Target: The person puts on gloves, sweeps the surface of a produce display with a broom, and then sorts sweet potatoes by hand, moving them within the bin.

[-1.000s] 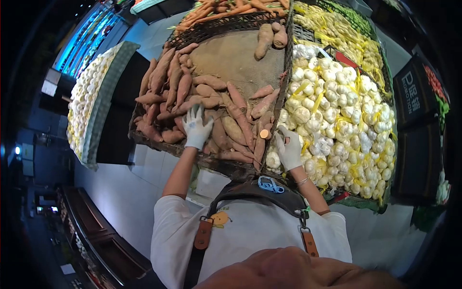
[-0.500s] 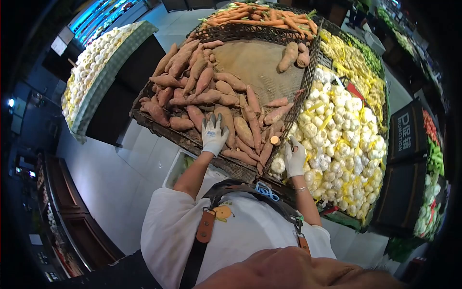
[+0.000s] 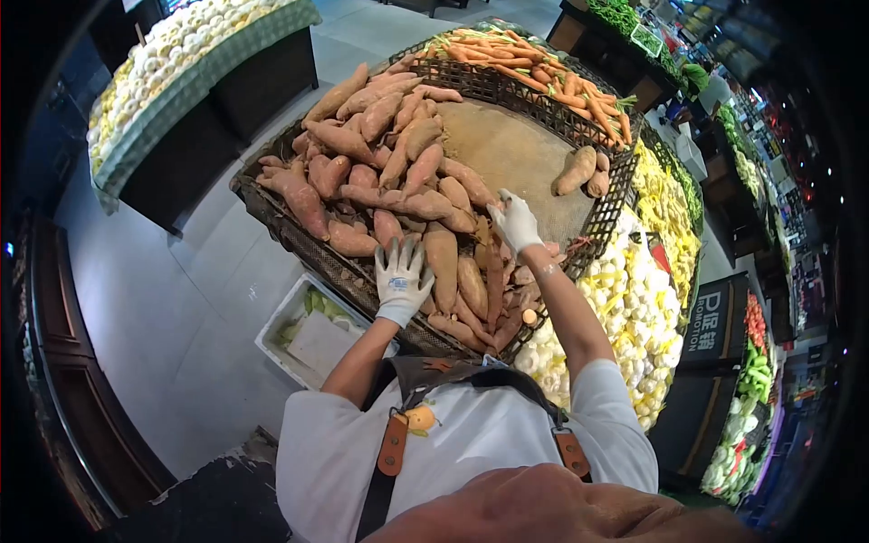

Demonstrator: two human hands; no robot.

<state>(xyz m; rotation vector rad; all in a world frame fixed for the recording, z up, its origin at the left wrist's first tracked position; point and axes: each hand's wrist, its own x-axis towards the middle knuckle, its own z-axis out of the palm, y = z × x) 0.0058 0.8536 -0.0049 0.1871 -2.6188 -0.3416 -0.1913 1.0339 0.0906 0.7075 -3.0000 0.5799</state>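
A heap of sweet potatoes [image 3: 380, 113] fills the left and front of a dark mesh-sided bin. My left hand [image 3: 403, 281], in a white glove with grey fingertips, lies open with spread fingers on the sweet potatoes by the front edge. In the same kind of glove, my right hand [image 3: 516, 223] reaches over the right part of the heap. Its fingers are apart, with the fingertips right at the end of a long sweet potato [image 3: 468, 181]. A pale cut end of a sweet potato [image 3: 529, 317] shows at the front right corner.
Carrots [image 3: 516, 59] lie behind a black mesh divider [image 3: 489, 81]. Garlic bulbs [image 3: 625, 299] are heaped along the right side. A white foam box [image 3: 272, 339] with greens stands on the floor at front left. Another garlic stand [image 3: 172, 68] is at far left.
My right hand has moved from the garlic at the bin's right edge up and left onto the sweet potatoes. My left hand stays on the heap, fingers more spread. The view has shifted.
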